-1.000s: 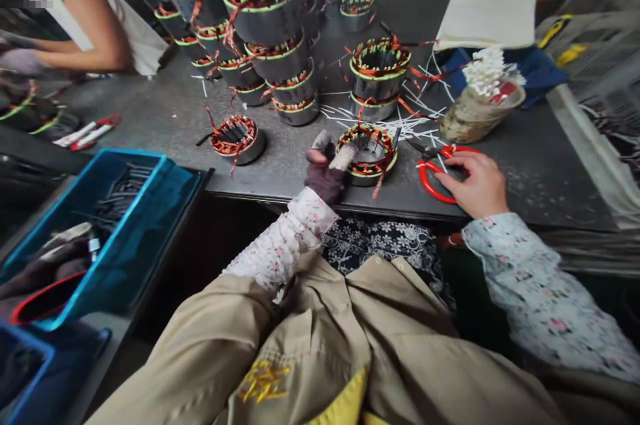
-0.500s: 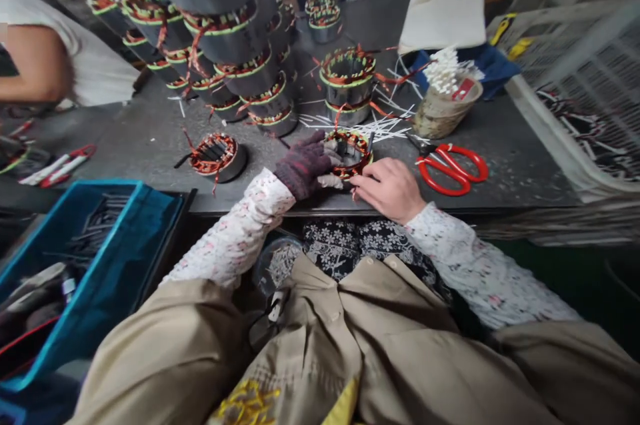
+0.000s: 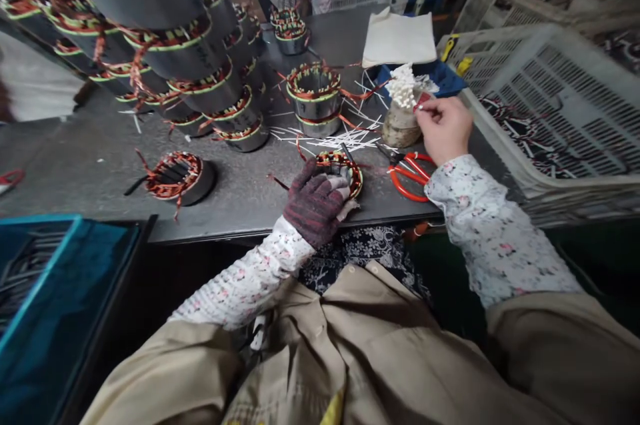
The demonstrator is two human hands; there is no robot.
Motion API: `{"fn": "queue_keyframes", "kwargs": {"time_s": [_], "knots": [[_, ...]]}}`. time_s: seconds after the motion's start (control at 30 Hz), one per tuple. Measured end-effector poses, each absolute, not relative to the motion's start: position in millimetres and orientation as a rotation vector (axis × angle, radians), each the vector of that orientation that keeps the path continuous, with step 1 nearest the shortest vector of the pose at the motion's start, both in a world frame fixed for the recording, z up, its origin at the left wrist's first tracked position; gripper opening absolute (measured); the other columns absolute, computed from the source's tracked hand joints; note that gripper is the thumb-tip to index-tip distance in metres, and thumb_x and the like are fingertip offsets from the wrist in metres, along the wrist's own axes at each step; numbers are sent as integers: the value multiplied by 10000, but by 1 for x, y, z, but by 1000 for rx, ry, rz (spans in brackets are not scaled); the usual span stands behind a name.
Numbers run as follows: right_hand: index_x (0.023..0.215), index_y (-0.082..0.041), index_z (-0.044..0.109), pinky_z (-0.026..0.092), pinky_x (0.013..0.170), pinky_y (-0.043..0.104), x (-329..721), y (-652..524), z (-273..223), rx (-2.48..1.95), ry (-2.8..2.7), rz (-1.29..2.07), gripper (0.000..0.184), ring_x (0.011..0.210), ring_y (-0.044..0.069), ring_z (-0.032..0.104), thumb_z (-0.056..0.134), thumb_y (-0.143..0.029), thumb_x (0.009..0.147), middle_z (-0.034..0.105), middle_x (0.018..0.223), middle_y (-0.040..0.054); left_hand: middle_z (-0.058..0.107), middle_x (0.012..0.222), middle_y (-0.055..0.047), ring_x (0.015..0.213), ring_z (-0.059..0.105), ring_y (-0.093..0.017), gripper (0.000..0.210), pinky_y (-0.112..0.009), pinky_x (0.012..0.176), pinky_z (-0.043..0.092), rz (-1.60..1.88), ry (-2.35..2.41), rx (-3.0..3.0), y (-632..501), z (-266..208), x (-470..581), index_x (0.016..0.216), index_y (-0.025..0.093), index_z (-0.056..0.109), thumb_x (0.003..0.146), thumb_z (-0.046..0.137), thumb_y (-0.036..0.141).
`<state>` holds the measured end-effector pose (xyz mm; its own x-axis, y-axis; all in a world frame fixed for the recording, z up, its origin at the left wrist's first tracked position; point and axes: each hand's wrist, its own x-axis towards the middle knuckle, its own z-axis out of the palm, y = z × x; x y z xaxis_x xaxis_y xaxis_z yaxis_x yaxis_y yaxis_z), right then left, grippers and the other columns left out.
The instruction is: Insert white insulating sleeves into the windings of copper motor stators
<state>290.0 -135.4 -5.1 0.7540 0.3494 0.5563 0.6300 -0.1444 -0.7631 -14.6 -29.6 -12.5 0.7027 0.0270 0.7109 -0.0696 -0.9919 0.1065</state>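
Observation:
My left hand, in a dark striped glove with pale fingertips, is closed over the near left side of a motor stator wound with copper wire. A black sleeve sticks up from that stator's rim, and part of its ring is hidden by the glove. My bare right hand is at a worn cup filled with short white tubes. Thumb and forefinger pinch together beside a red piece at the cup's rim; what lies between them is too small to tell. Red-handled scissors lie just below the cup.
Tall stacks of stators stand at the left, with one single stator nearer me. Behind my left hand are two stacked stators and loose white tubes. A white crate is right, a blue bin left.
My right hand has left the stator and moved right and away to the cup. My left hand stays on the stator, its fingers now over the near rim. The view has turned right.

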Motion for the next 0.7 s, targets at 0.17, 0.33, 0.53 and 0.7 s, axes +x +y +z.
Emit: {"fn": "queue_keyframes", "kwargs": {"time_s": [0.17, 0.33, 0.53, 0.7], "knots": [[997, -250, 656, 594, 705, 401, 239, -160, 14, -1509, -795, -230, 87, 801, 215, 720, 626, -330, 984, 732, 1051, 85, 783, 1160, -90, 1163, 741, -245, 376, -488, 1078, 591, 1063, 42, 2648, -30, -16, -13, 1231, 187, 654, 952, 757, 417], [967, -269, 671, 629, 899, 469, 146, -212, 0, -1421, -1339, -410, 134, 1061, 264, 754, 543, -248, 1000, 783, 1129, 65, 768, 1188, -133, 1176, 731, -274, 722, -477, 1103, 575, 1123, 208, 2710, -40, -20, -9, 1510, 142, 470, 933, 771, 454], [860, -247, 639, 590, 615, 338, 118, -239, -27, -1397, -1471, -175, 183, 677, 188, 713, 511, -139, 931, 741, 781, 10, 745, 1245, -156, 1257, 690, -290, 808, -480, 1158, 530, 1015, 185, 2738, -39, -18, -9, 1609, 112, 309, 969, 715, 391], [793, -236, 646, 526, 589, 298, 117, -226, -25, -1472, -1351, -21, 247, 608, 146, 666, 506, -185, 991, 731, 740, -3, 718, 1311, -176, 1291, 672, -287, 779, -452, 1178, 523, 1057, 137, 2692, -36, -20, -7, 1596, 100, 339, 976, 706, 396]]}}
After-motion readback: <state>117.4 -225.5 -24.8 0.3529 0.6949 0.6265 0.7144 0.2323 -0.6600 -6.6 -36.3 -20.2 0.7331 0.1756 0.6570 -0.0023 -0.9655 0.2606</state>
